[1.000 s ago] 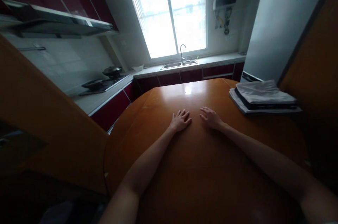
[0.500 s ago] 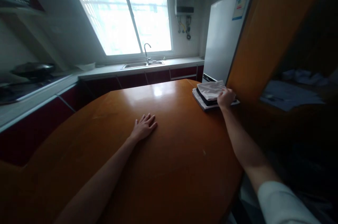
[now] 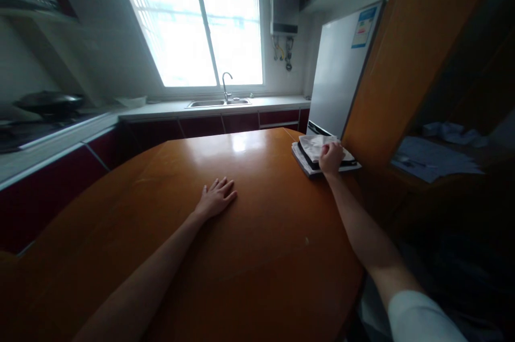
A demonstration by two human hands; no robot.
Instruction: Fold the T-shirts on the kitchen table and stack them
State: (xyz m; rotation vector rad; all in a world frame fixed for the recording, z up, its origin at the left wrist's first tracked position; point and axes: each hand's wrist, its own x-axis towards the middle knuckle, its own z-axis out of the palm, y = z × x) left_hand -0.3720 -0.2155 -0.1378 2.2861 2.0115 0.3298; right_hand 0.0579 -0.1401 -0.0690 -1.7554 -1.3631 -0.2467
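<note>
My left hand [image 3: 216, 197] lies palm down on the brown wooden table [image 3: 241, 256], fingers spread, holding nothing. At the table's far right corner is a small stack of folded things. On top is a folded white cloth [image 3: 311, 144], with a dark layer [image 3: 309, 161] under it and a pale, flat layer [image 3: 302, 164] at the bottom. My right hand [image 3: 331, 158] is closed at the near side of the white cloth, its curled fingers gripping the cloth. The fingertips are partly hidden by the back of the hand.
A silver fridge [image 3: 338, 68] and a wooden panel [image 3: 382, 89] rise just behind the stack. Beyond the table are a counter with a sink [image 3: 207, 103] and faucet [image 3: 226, 87]. At left, a covered pan [image 3: 48, 103] sits on the stove. Papers [image 3: 434, 157] lie at right.
My right hand has moved left and a little nearer across the stack, and the white cloth looks slightly lower and flatter. My left hand has stayed in place; the view has tilted slightly.
</note>
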